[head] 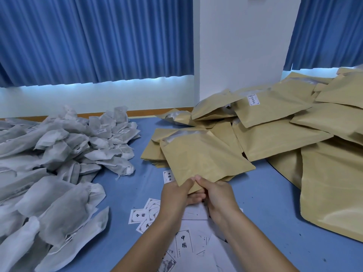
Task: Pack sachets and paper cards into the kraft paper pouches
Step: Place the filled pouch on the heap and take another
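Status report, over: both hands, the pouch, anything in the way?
Left hand and right hand both pinch the near corner of one kraft pouch. Sachet pile at left, paper cards under the hands. Nothing blocking.

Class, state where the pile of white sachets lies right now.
In the head view, the sachet pile lies on the left of the blue table, left of the stack of kraft pouches.

A blue-covered table carries a flat stack of kraft paper pouches near its middle. Left of the stack sprawls a heap of white sachets. To the stack's right and behind it lies a loose pile of pouches, and nearer than the stack, scattered paper cards.
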`<state>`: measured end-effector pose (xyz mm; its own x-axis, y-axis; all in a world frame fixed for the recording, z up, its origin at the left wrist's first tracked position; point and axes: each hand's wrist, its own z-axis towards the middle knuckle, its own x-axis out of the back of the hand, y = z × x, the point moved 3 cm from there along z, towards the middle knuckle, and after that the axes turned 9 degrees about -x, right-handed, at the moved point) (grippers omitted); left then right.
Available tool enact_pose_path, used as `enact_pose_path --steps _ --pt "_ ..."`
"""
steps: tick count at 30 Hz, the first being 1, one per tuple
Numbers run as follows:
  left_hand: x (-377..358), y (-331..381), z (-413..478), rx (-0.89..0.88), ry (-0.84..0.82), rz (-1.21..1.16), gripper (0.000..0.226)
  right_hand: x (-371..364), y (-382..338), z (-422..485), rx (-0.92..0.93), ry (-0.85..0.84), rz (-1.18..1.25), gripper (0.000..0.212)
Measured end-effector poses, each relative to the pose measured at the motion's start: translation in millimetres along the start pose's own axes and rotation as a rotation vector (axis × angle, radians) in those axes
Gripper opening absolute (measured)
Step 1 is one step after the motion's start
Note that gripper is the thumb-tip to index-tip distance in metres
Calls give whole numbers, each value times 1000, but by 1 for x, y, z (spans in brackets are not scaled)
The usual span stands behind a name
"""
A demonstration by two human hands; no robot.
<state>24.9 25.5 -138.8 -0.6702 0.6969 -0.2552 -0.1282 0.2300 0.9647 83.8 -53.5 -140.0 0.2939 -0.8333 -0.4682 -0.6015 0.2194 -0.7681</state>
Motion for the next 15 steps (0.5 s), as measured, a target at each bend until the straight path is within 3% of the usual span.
enact_pose_path --steps 4,15 --pt "-1 -2 -1 -21 -3 108 23 3 -2 4 1 35 -41 7" --pt "-3 -3 1 -31 11 125 23 17 -18 13 28 42 43 5"
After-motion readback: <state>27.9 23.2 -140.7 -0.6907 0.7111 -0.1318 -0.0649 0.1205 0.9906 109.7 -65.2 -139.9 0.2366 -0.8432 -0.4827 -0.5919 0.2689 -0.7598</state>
